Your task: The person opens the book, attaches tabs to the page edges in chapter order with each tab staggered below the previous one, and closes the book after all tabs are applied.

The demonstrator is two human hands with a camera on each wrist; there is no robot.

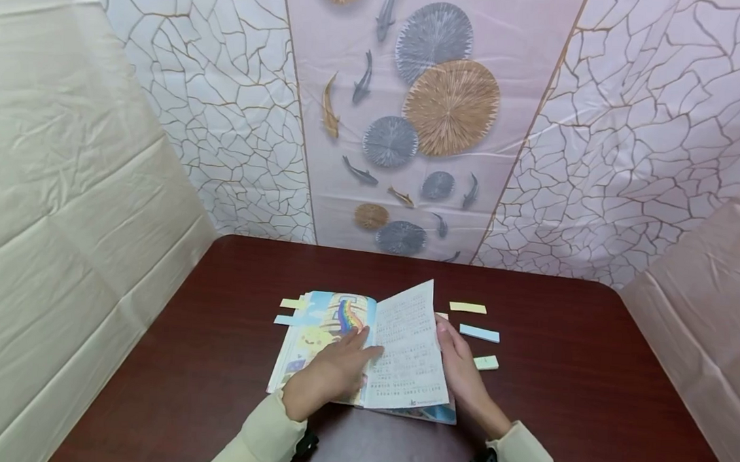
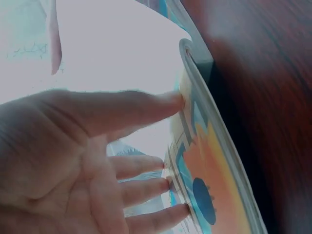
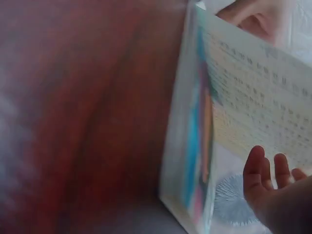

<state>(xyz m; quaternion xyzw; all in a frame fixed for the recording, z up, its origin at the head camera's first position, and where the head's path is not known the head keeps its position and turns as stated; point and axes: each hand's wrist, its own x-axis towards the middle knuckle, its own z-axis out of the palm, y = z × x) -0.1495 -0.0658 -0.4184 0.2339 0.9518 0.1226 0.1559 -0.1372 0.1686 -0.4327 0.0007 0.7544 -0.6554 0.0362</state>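
An open book [image 1: 321, 307] lies on the table, a colourful picture with a rainbow on its left page. One page of printed text [image 1: 405, 341] stands lifted at a slant on the right side. My left hand [image 1: 337, 366] rests over the left page near the spine, index finger and thumb spread; in the left wrist view its other fingertips [image 2: 178, 210] touch the picture page. At the lifted page's right edge is my right hand [image 1: 463, 370], its fingers fairly straight and slightly apart in the right wrist view. Part of the book beneath the lifted page is hidden.
Yellow [image 1: 292, 304] and blue [image 1: 284, 320] sticky tabs stick out from the book's left edge. To its right on the dark table [image 1: 561, 373] lie a yellow strip [image 1: 468, 307], a blue strip [image 1: 479, 333] and a pale green strip [image 1: 486, 363]. Patterned cloth [image 1: 396, 191] hangs behind.
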